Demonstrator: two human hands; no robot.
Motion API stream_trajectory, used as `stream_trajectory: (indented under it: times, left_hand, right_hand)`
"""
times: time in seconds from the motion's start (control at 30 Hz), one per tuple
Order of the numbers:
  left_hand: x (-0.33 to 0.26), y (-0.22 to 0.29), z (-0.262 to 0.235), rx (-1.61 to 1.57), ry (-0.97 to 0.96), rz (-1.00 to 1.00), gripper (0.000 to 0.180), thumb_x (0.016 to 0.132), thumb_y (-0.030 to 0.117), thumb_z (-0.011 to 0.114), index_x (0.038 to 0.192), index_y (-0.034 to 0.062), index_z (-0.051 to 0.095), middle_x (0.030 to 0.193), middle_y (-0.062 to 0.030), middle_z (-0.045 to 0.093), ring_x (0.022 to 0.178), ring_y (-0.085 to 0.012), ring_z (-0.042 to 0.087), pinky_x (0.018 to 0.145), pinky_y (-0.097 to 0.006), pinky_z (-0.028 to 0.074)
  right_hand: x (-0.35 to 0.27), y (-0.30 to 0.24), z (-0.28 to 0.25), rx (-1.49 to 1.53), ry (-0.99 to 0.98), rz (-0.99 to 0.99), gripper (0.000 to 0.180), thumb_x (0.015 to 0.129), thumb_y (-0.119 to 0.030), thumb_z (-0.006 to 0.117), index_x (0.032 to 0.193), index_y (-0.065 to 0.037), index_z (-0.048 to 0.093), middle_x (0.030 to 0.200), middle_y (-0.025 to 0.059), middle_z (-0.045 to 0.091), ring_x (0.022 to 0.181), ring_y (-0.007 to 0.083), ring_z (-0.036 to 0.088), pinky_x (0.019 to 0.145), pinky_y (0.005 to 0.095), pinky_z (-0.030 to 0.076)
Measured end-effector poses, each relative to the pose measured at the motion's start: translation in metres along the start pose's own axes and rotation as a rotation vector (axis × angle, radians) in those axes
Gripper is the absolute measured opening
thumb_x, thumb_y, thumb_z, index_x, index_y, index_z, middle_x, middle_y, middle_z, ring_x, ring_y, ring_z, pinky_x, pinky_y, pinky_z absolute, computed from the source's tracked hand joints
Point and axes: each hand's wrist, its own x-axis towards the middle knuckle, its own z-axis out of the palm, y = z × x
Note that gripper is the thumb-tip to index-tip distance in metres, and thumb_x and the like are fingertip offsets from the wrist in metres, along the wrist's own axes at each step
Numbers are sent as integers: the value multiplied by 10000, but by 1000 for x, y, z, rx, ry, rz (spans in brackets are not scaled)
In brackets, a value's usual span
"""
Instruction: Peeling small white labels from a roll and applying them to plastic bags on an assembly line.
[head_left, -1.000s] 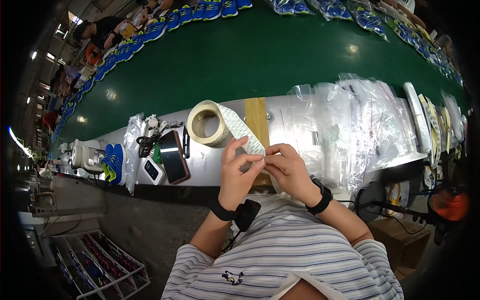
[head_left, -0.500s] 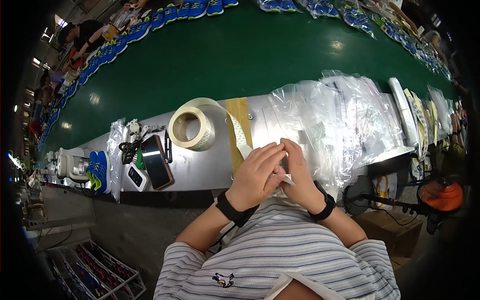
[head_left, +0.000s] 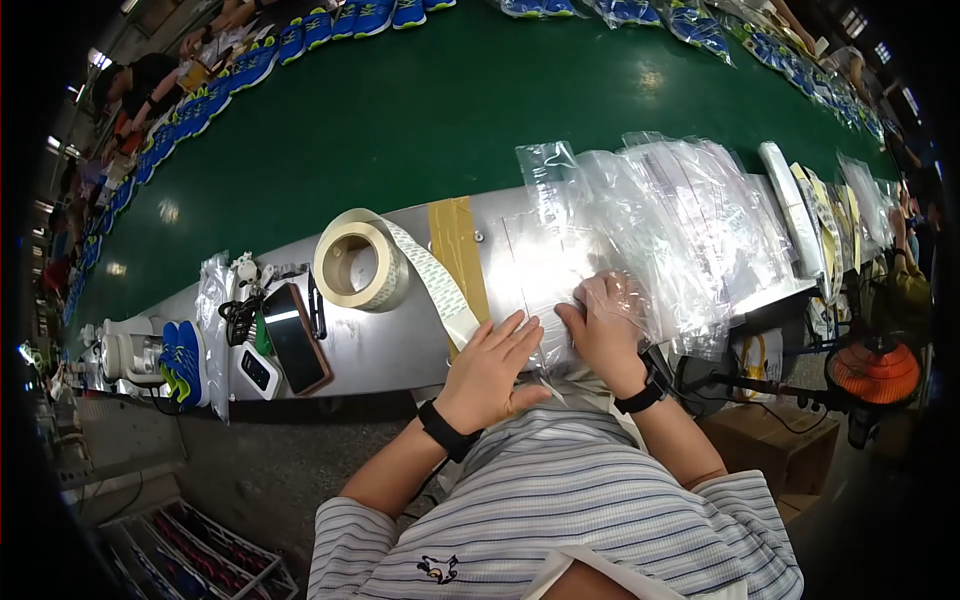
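Observation:
My left hand point(head_left: 492, 372) lies with its fingers stretched out on the near edge of a clear plastic bag point(head_left: 518, 265), just right of the loose end of the sticker strip. The thumb points right, beside a small pale edge I cannot make out. My right hand point(head_left: 607, 335) rests on the same plastic, fingers bent and thumb apart from them; shiny film partly covers its fingertips. The roll of stickers point(head_left: 395, 280) stands left of my hands, its white strip point(head_left: 430, 275) trailing toward my left fingers. A pile of clear bags point(head_left: 690, 220) spreads to the right.
Brown tape point(head_left: 459, 245) crosses the metal table edge point(head_left: 400, 350). Left of the roll are a phone point(head_left: 298, 340), a white device point(head_left: 258, 370) and blue shoes point(head_left: 181, 365). Behind runs a green surface point(head_left: 400, 120) lined with shoes. An orange fan point(head_left: 873, 373) stands at the right.
My hands were together, with a small white piece between them; now they are apart and lower on the plastic. The sticker strip hangs longer toward me, and the view has shifted slightly.

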Motion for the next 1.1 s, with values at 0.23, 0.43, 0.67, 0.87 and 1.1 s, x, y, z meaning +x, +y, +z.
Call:
stream_trajectory:
  times: [0.23,0.43,0.67,0.87,1.1]
  left_hand:
    - [10,-1,-13,-160,93,-88,516,909,442,512,1156,-8,576,1117,-179,617,1127,-327,540,930,-438,403]
    - [79,19,-33,-1308,-111,-219,319,964,170,389,1076,-45,596,1036,-159,654,955,-226,638,842,-313,491]
    - [109,-11,22,-1977,-20,-561,338,957,129,340,1261,-6,395,1089,-175,600,992,-295,630,832,-389,533]
    - [165,10,45,-1122,-100,-638,281,913,64,341,1108,-53,507,894,-138,602,692,-240,634,549,-349,530]
    - [114,5,9,-2073,-315,-664,719,947,591,260,1218,-59,407,1108,-244,560,1064,-389,569,924,-465,482]
  right_hand:
    - [3,41,-4,690,-40,391,78,872,-83,573,898,-10,580,795,136,585,708,245,568,635,333,443]
    - [6,36,-6,862,30,299,100,894,-116,574,875,-18,571,742,26,567,685,92,508,597,253,417]
    - [18,58,-55,1457,77,563,151,935,-168,546,997,-32,571,892,2,601,765,59,522,695,202,416]
    - [17,58,-59,1273,-73,287,126,942,-128,535,957,-18,595,1047,11,580,957,97,511,845,243,398]
    - [-21,38,-61,983,-140,-4,396,875,-174,618,1225,-25,506,1210,92,547,1129,195,511,929,322,423]
